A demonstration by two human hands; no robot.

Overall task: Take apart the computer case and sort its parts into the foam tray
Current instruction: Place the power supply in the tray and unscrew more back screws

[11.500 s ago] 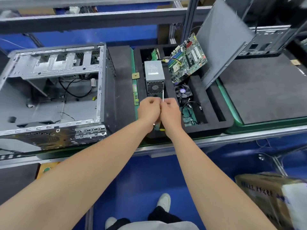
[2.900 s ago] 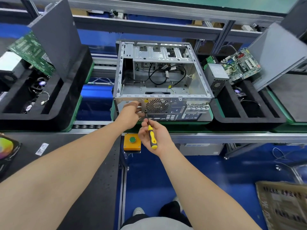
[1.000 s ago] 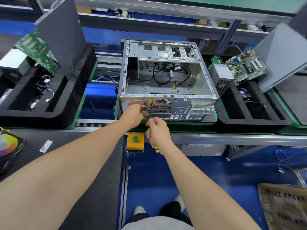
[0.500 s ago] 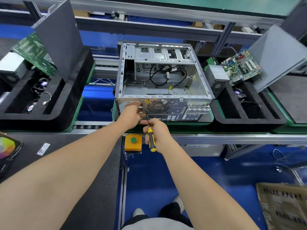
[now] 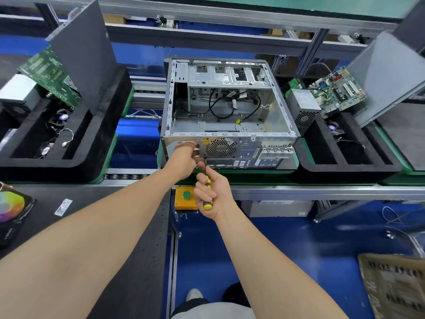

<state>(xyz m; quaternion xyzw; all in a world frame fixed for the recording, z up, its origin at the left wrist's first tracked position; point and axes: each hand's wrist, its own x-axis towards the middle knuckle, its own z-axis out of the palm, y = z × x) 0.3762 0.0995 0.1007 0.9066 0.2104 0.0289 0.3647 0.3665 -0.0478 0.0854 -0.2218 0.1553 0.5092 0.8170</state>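
Note:
An open silver computer case (image 5: 230, 116) lies on its side at the middle of the conveyor, back panel facing me, with loose black cables inside. My left hand (image 5: 184, 157) rests against the back panel left of the fan grille, fingers curled at a spot by the panel's lower edge. My right hand (image 5: 212, 192) grips a yellow-and-black screwdriver (image 5: 207, 194), its tip pointing up at the panel just beside my left fingers. A black foam tray (image 5: 349, 166) to the right holds a power supply (image 5: 302, 107), a motherboard (image 5: 338, 93) and a grey side panel (image 5: 388, 77).
A second black foam tray (image 5: 57, 157) on the left carries a motherboard, a power supply and a dark side panel. An orange box with a green button (image 5: 186, 196) hangs under the conveyor edge. A cardboard box (image 5: 395, 288) stands on the blue floor at lower right.
The right hand has turned the screwdriver in its grip against the back panel, the handle now showing more in the palm. The left hand stays at the same spot on the panel.

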